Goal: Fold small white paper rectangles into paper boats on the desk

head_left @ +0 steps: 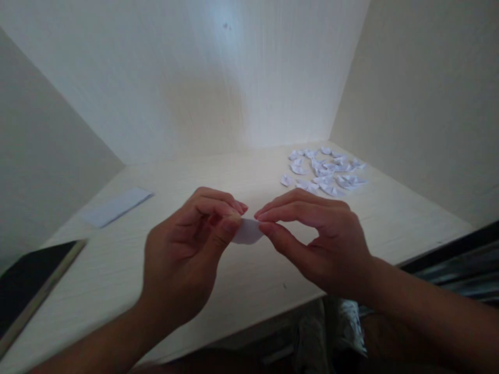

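A small piece of white paper (248, 232) is held up above the table, between my two hands. My left hand (191, 244) pinches its left side between thumb and fingers. On the other side, the thumb and fingertips of my right hand (315, 234) are closed on its upper right corner. The paper looks folded, though my fingers cover its top edge and the folds cannot be made out. Several small folded paper boats (325, 169) lie in a group at the back right of the table.
A stack of white paper strips (117, 206) lies on the left of the pale wooden table (249, 291). A dark flat panel with a light edge (35, 285) is at the near left. Pale panels (234, 78) stand at the back and both sides.
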Available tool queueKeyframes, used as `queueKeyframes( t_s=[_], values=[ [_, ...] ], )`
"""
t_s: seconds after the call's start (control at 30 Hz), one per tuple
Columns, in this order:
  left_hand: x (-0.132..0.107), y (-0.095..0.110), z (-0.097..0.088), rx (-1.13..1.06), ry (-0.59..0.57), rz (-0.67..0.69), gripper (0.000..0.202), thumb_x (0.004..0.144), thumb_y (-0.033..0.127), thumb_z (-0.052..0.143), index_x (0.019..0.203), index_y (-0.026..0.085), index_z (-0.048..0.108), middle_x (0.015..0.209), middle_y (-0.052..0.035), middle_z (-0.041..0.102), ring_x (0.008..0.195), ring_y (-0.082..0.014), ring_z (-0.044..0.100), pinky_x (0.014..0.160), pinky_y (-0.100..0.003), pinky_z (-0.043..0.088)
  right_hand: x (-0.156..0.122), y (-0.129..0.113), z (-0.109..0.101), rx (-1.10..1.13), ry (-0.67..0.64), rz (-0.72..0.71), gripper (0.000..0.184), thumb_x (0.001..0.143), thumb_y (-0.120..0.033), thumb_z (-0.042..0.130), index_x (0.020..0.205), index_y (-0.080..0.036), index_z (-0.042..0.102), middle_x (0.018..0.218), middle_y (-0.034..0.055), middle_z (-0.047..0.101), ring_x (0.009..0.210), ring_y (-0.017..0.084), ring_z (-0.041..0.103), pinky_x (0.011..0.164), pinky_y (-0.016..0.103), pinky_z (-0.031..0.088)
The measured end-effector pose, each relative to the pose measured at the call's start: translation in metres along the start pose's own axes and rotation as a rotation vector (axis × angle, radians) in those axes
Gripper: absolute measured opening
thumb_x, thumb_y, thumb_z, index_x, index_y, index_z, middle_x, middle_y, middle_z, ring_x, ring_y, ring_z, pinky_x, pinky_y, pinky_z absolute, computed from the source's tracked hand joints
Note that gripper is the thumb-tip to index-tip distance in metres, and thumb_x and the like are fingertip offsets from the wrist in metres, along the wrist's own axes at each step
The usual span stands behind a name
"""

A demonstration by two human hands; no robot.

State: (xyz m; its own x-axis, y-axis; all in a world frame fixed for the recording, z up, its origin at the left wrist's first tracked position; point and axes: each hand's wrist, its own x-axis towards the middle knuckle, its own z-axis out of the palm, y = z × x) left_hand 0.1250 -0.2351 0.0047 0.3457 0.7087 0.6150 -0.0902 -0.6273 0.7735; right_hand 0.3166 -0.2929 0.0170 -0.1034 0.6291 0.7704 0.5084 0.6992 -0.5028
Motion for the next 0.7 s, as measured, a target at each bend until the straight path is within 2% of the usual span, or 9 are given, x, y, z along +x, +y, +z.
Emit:
queueKeyframes(
  t_s=[0.23, 0.43, 0.57, 0.7],
  values=[
    [0.0004, 0.0040, 0.0031, 0.056, 0.000, 0.042, 0.010, 0.095, 0.014, 0.068, 0.088, 0.021, 0.070, 0.096, -0.0044, 0.067, 0.094, -0.0185, 0.067, 0.083, -0.032, 0.054, -0.0006, 0.0034, 0.0020, -0.031, -0.018, 0.003, 0.008, 0.091, -0.011, 0.070, 0.090, -0.014, 0.077, 0.090, 0.0065, 0.083, 0.083, 0.016, 0.075, 0.081, 0.033, 0.058],
    [0.0035, 0.0047, 0.0041, 0.050, 0.003, 0.089, 0.009, 0.094, 0.012, 0.068, 0.091, 0.020, 0.072, 0.095, -0.0049, 0.070, 0.092, -0.0167, 0.067, 0.081, -0.028, 0.058, 0.0029, 0.0038, -0.0027, -0.102, -0.054, -0.056, 0.009, 0.092, -0.013, 0.070, 0.087, -0.014, 0.077, 0.087, 0.0065, 0.082, 0.081, 0.018, 0.074, 0.080, 0.036, 0.056],
    [0.0063, 0.0074, 0.0053, 0.100, -0.032, 0.082, 0.013, 0.087, 0.010, 0.074, 0.093, 0.022, 0.075, 0.091, -0.0051, 0.073, 0.087, -0.0178, 0.070, 0.082, -0.031, 0.060, 0.0038, 0.0014, -0.0051, -0.134, -0.106, -0.079, 0.011, 0.092, -0.013, 0.069, 0.084, -0.015, 0.076, 0.085, 0.0059, 0.081, 0.081, 0.018, 0.073, 0.078, 0.036, 0.055],
    [0.0070, 0.0071, 0.0054, 0.094, -0.063, 0.073, 0.013, 0.083, 0.012, 0.079, 0.088, 0.024, 0.076, 0.087, -0.0046, 0.077, 0.081, -0.0199, 0.072, 0.075, -0.034, 0.061, 0.0031, 0.0009, -0.0055, -0.159, -0.135, -0.076, 0.014, 0.094, -0.015, 0.066, 0.083, -0.019, 0.074, 0.082, 0.0035, 0.081, 0.079, 0.018, 0.072, 0.078, 0.036, 0.054]
  ],
)
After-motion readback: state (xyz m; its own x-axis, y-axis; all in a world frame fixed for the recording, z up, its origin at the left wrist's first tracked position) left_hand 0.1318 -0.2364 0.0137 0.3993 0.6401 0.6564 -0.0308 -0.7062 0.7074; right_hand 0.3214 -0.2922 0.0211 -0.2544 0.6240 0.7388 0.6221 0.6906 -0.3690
